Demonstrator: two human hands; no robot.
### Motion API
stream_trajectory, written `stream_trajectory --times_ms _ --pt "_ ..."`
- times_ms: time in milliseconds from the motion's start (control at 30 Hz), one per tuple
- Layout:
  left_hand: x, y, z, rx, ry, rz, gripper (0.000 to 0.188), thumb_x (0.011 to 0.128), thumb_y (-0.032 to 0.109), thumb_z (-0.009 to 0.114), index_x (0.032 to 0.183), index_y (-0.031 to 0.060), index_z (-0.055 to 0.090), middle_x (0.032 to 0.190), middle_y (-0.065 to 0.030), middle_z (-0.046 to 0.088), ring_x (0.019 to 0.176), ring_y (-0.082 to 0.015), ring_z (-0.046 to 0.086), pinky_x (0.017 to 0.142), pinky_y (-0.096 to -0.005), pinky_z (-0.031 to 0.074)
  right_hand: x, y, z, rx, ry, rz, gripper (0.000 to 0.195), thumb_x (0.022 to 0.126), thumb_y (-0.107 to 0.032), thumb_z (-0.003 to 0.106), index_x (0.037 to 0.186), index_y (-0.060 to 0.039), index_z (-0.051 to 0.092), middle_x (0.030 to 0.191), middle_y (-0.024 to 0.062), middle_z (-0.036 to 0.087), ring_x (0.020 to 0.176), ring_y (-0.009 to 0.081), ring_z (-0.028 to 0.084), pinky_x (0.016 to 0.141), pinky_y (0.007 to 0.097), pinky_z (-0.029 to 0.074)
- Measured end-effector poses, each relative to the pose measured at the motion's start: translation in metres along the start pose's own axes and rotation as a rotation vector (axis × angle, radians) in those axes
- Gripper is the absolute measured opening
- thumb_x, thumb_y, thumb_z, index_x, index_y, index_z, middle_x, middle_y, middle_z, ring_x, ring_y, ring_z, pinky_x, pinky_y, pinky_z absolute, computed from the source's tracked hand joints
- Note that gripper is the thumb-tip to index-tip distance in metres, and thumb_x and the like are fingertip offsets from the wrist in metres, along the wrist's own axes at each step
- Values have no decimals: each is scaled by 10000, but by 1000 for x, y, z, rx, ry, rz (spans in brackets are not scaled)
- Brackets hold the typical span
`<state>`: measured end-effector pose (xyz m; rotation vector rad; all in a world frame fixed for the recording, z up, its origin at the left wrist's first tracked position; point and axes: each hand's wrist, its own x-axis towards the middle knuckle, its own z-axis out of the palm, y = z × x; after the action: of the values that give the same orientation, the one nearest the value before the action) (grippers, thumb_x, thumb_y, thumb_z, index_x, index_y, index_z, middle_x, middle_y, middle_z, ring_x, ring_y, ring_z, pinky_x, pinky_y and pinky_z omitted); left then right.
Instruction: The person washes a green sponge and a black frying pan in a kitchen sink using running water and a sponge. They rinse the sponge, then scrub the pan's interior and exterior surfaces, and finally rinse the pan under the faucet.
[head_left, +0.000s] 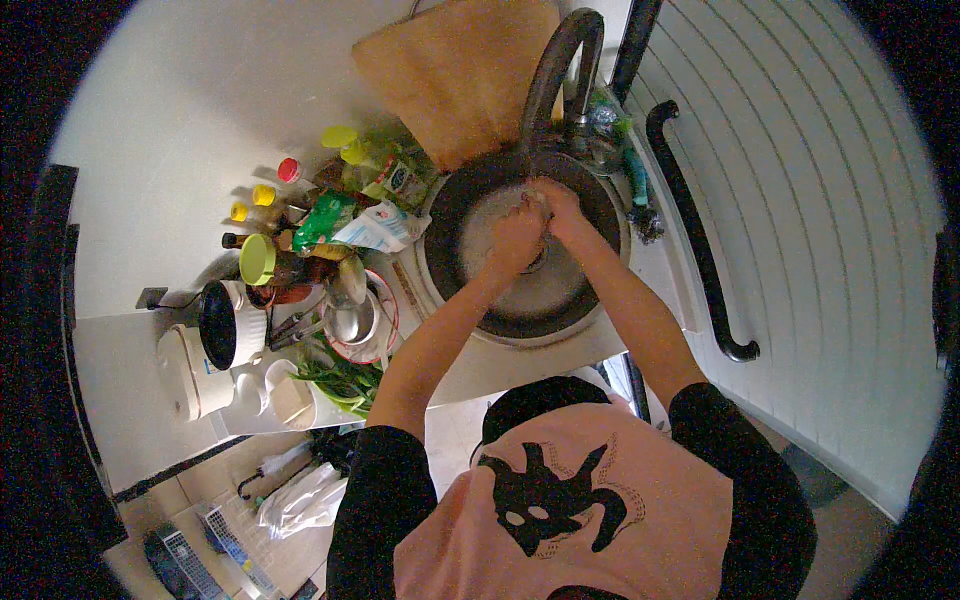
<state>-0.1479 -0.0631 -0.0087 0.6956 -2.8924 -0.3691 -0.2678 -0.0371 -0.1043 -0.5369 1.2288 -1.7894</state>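
Observation:
Both my hands are together over a round dark sink (452, 217), just below the spout of a dark curved faucet (546, 79). My left hand (517, 234) is curled, its fingers bent towards the other hand. Pressed close beside it, my right hand (559, 204) reaches in from the right with its fingers bent. A small pale patch shows between the fingers; whether it is an object or wet skin I cannot tell. The drain (535, 259) is partly hidden beneath my left hand. The pale sink bottom looks blurred.
A wooden cutting board (465, 75) leans behind the sink. Left stand capped bottles, bags (379, 225), a metal bowl (351, 319) on a red-rimmed plate, green vegetables (345, 379) and a white pot (247, 324). A black-handled (694, 232) ribbed panel borders the right.

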Motion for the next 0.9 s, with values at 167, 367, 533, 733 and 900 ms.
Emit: stream_trajectory --times_ms 167,367,533,733,900 --pt "-17 -33 49 -113 8 -155 228 643 111 554 838 -4 529 713 -178 575 589 -306 571 514 -394 457 -22 -40 66 -604 28 111 354 670 -317 622 862 -26 563 842 82 584 743 199 552 664 320 435" --pt "-15 -26 11 -196 -101 -188 396 631 142 598 973 -20 484 765 -193 564 670 -328 560 581 -403 450 -32 -89 80 -669 24 220 392 647 -331 647 847 -5 562 761 86 598 671 192 555 614 293 431" --pt "-13 -23 26 -856 213 -395 539 628 150 613 1087 -40 403 976 -209 527 903 -305 515 783 -369 403 -22 -58 90 38 133 66 235 704 -241 623 759 -23 553 679 74 576 564 157 528 507 286 416" --pt "-6 -20 26 -1038 167 -457 458 671 127 601 1064 -41 436 890 -105 573 839 -193 530 723 -297 407 -5 -43 78 -63 229 92 201 715 -210 615 648 -58 501 544 22 478 448 124 438 418 267 359" --pt "11 -4 36 -1272 160 -372 434 655 104 609 1046 -13 461 968 -73 539 907 -185 494 766 -307 388 23 -14 48 -525 265 -414 220 701 -214 628 650 -53 488 535 6 458 465 108 428 425 259 344"
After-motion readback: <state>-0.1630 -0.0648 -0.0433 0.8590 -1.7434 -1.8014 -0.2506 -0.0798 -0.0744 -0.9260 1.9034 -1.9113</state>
